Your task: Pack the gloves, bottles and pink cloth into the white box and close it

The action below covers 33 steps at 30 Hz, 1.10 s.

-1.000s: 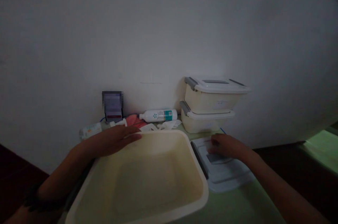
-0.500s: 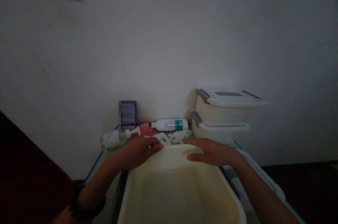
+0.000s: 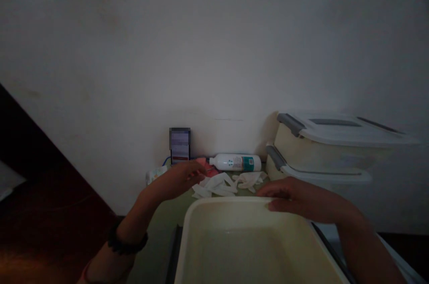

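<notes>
An open cream plastic tub [image 3: 214, 217] fills the lower middle of the view. My right hand [image 3: 295, 198] rests on the tub's far rim, fingers curled over the edge. Beyond the rim, my left hand [image 3: 181, 178] is stretched out with fingers apart, hovering by a heap of white gloves [image 3: 217, 184] and a red cloth [image 3: 205, 165]. A dark bracelet [image 3: 125, 243] sits on my left wrist.
A white bottle with a teal label [image 3: 236, 162] lies against the wall. A small dark box [image 3: 180, 144] stands behind my left hand, a pump bottle [image 3: 156, 173] beside it. Two lidded cream bins [image 3: 328, 150] are stacked at the right. The table's left edge drops to dark floor.
My left hand has left the tub's rim and reached forward to the gloves. The right hand slid right along the rim. The view has shifted left and closer.
</notes>
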Each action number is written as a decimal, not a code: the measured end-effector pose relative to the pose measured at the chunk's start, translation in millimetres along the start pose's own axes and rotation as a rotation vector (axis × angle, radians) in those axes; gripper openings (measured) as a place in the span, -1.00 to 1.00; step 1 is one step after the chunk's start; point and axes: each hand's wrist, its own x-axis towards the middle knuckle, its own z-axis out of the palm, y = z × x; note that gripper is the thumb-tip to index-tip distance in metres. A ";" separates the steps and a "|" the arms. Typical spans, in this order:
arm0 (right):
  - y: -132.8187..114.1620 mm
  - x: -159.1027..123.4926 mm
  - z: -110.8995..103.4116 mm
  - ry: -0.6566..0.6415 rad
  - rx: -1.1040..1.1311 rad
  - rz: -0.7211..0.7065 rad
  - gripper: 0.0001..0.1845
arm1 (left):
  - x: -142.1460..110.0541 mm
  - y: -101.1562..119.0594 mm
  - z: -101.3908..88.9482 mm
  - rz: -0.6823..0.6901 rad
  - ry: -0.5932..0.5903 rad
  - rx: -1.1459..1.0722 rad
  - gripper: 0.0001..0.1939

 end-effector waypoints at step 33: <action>-39.7 -21.6 16.2 0.521 -0.032 -0.243 -0.36 | -28.7 98.6 -22.3 0.007 0.523 -0.608 -0.80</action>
